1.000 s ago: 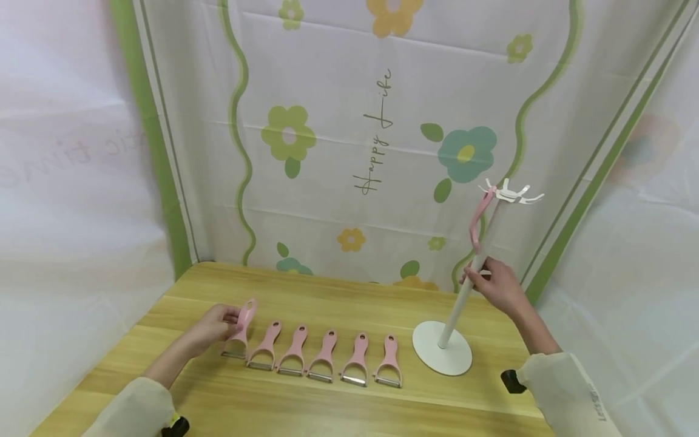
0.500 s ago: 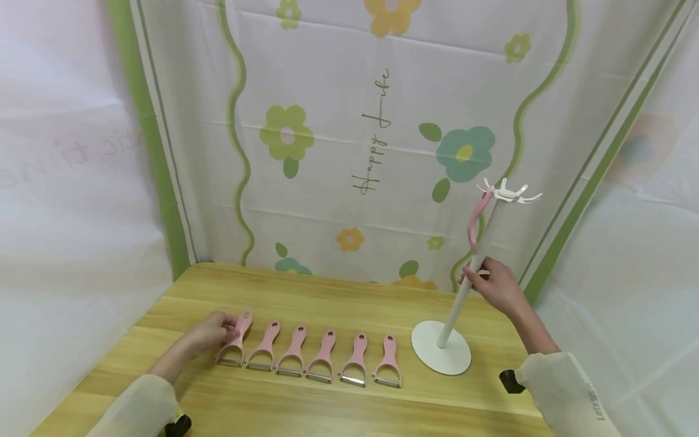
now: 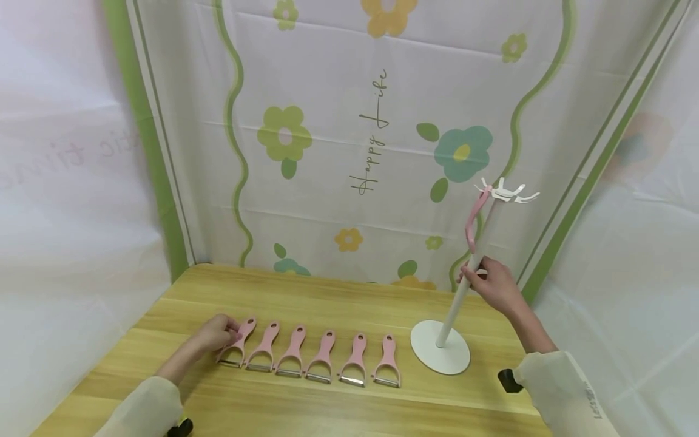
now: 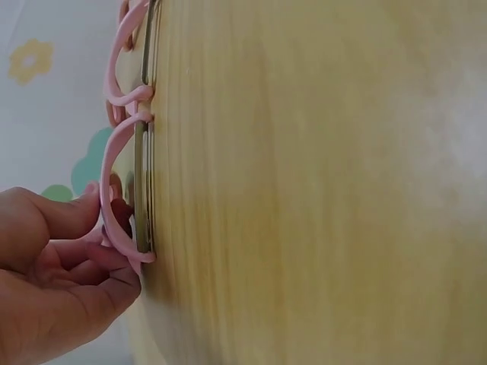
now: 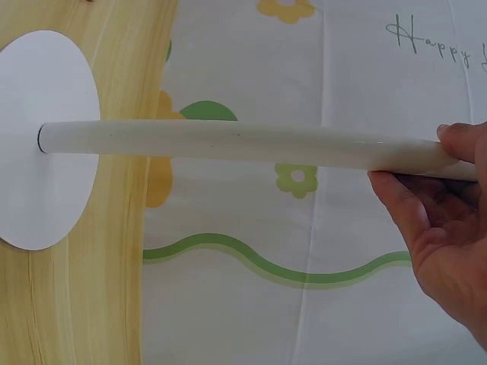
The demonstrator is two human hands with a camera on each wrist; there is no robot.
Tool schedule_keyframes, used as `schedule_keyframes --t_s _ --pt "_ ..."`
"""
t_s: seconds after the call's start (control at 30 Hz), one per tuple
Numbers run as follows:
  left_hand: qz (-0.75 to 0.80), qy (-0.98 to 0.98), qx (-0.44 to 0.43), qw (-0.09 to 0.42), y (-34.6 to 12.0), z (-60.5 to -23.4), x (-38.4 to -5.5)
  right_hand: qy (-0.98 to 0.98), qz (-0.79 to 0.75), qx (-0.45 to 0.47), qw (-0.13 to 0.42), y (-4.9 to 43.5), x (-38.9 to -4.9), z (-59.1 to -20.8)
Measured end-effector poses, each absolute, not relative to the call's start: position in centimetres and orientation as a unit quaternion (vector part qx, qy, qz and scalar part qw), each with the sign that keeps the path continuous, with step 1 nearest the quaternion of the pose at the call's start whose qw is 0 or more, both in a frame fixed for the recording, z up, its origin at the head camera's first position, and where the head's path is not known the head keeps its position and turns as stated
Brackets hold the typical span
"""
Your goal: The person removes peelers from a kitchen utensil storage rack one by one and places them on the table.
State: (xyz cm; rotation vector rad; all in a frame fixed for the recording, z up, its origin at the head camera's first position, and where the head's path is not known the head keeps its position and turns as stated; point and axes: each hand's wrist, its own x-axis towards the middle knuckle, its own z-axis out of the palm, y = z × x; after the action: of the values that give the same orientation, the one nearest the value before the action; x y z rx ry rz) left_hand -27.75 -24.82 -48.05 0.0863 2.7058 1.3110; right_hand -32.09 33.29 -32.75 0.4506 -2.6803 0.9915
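Note:
In the head view, my left hand (image 3: 215, 334) pinches the leftmost pink Y-shaped peeler (image 3: 247, 329), which lies on the table at the end of a row. Up close in the left wrist view, thumb and fingers are at the handle side of its pink frame (image 4: 112, 167); the handle itself is mostly hidden. My right hand (image 3: 494, 288) grips the white pole (image 5: 228, 141) of a hook stand, partway up. Another pink peeler (image 3: 474, 221) hangs from one of the stand's white hooks (image 3: 510, 194).
To the right of the held one, several more pink peelers (image 3: 326, 349) lie side by side, blades toward me. The stand's round white base (image 3: 426, 358) rests on the wooden table (image 3: 306, 419) beyond the row's right end. A flowered curtain (image 3: 327, 182) hangs behind the table.
The leftmost peeler has come down from a raised tilt to lie flat in line with the row, my left hand lowering with it. My right hand keeps its grip on the pole.

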Motion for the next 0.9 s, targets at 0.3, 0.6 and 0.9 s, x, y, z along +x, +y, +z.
schedule_keyframes --t_s 0.3,0.6,0.9 --pt "0.390 0.918 0.040 0.059 -24.7 -47.9 -27.7 -0.929 0.317 0.140 0.130 32.6 -31.8 -32.4" --pt "0.324 0.944 0.066 -0.005 -23.8 -46.7 -27.8 -0.944 0.266 0.095 0.173 31.7 -31.2 -31.5" --pt "0.263 0.926 0.240 -0.124 -14.6 -40.9 -27.5 -0.944 0.259 0.088 0.186 31.3 -31.3 -31.8"
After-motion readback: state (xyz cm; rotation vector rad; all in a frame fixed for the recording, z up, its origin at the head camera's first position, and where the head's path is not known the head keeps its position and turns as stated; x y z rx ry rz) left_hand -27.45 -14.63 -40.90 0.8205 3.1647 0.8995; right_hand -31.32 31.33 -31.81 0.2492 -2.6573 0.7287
